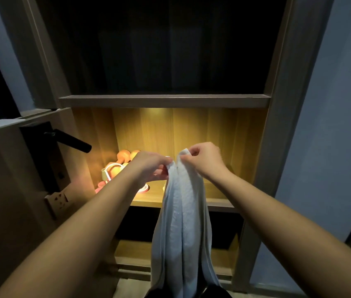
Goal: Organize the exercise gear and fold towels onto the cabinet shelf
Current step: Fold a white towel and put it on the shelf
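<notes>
In front of the open cabinet [277, 125], the person is holding a pale towel [183, 222] up with both hands, and it is hanging in long vertical folds down past the lower edge of the head view. The left hand [150, 164] is pinching one top corner between thumb and curled fingers, and the right hand [204, 160] is pinching the other top corner in the same way; the two corners are sitting just beside each other. The towel is hanging in front of the lit shelf [219, 203], not resting on it. At the left end of that shelf, orange dumbbells [125, 157] are lying near the back wall, with pink and white gear [111, 171] just in front of them, partly hidden by the left forearm. Above, a darker shelf board [163, 101] is spanning the cabinet. To the left, a black door handle [71, 140] is sticking out, and a wall socket [59, 201] is showing below it.
</notes>
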The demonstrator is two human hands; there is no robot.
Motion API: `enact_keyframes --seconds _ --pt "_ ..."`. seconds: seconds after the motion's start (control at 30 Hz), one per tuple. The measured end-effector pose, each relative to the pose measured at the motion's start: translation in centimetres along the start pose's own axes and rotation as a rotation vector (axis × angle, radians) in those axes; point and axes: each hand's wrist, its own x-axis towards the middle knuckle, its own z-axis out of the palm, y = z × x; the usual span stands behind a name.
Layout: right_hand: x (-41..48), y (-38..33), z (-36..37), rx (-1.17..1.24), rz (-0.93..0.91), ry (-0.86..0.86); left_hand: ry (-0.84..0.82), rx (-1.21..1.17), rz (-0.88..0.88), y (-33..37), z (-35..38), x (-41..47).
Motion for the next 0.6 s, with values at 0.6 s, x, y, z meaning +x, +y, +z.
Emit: enact_keyframes --seconds 0.6 --pt "-0.6 0.1 0.2 0.194 -0.095 -0.172 -0.045 -0.006 0.035 0.5 0.5 0.6"
